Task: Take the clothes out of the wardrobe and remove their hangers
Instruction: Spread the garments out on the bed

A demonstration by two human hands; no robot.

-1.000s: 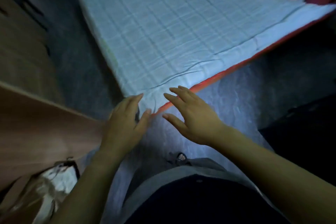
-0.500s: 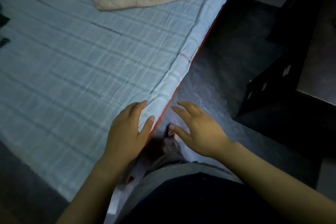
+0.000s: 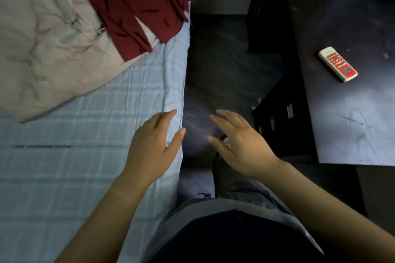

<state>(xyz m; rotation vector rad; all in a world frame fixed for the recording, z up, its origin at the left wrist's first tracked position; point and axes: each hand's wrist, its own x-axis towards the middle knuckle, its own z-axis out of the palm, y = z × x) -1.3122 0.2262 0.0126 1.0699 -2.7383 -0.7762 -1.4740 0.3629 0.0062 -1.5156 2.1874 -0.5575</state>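
Note:
My left hand (image 3: 152,144) hovers over the right edge of the bed (image 3: 64,156), fingers relaxed and holding nothing. My right hand (image 3: 241,143) hangs over the dark floor (image 3: 218,70) beside the bed, fingers spread and empty. A dark red patterned garment (image 3: 132,4) lies on a crumpled pale cloth (image 3: 47,49) at the far left of the bed. No wardrobe and no hanger are in view.
A dark table (image 3: 352,113) stands at the right with a white and red remote control (image 3: 337,63) on it. Dark furniture (image 3: 277,117) sits between the table and the floor strip. The bed has a light blue checked sheet.
The view has swung to the right: the wooden furniture at the left is gone, the red garment and the dark table have come into view. Both hands stay empty in front of me.

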